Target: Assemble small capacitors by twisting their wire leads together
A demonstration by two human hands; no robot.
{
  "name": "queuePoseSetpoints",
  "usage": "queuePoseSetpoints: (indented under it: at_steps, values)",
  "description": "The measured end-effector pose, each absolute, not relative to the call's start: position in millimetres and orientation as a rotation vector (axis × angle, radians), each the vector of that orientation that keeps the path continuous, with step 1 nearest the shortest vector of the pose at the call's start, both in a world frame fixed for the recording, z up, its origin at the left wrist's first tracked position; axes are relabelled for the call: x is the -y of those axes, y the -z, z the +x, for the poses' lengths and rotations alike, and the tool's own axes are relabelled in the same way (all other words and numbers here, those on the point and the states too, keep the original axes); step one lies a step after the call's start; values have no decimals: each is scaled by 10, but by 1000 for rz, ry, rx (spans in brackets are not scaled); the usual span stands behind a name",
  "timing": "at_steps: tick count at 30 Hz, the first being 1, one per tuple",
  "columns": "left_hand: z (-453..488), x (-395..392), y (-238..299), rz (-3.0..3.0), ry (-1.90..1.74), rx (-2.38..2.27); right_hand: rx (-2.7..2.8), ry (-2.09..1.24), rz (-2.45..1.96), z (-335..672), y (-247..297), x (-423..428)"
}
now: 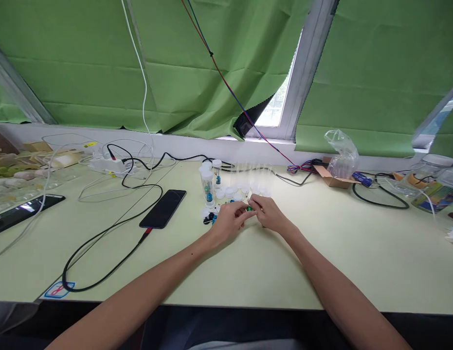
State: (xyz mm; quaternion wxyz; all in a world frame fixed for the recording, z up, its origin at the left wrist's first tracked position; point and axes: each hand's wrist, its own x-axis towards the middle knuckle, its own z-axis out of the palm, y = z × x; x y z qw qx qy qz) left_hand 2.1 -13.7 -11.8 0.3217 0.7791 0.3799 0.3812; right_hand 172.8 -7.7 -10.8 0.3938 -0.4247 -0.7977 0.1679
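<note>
My left hand (pixel 230 218) and my right hand (pixel 267 211) meet over the table, fingers pinched around a small green part (pixel 249 208). The fingers hide most of it, so its exact kind does not show. Just left of my left hand lie small black parts (pixel 208 218) and a blue part (pixel 214 220). Behind them stands a clear tube with a white cap (pixel 207 187), blue pieces inside. Another capped tube (pixel 217 174) is farther back. Several white caps (pixel 231 191) lie beyond my fingers, near a row of clear tubes (pixel 253 175).
A phone (pixel 162 209) on a black cable lies to the left, and a second dark device (pixel 25 214) farther left. A power strip (pixel 108 164) sits at the back. On the right are a cardboard box (pixel 332 179) with a plastic bag (pixel 343 155) and a clear jar (pixel 418 177).
</note>
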Motion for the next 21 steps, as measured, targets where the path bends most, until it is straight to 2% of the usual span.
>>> queuePoseSetpoints:
  at_steps: [21]
  values:
    - [9, 151, 87, 2049, -963, -994, 1974, -473, -1085, 1730, 107, 85]
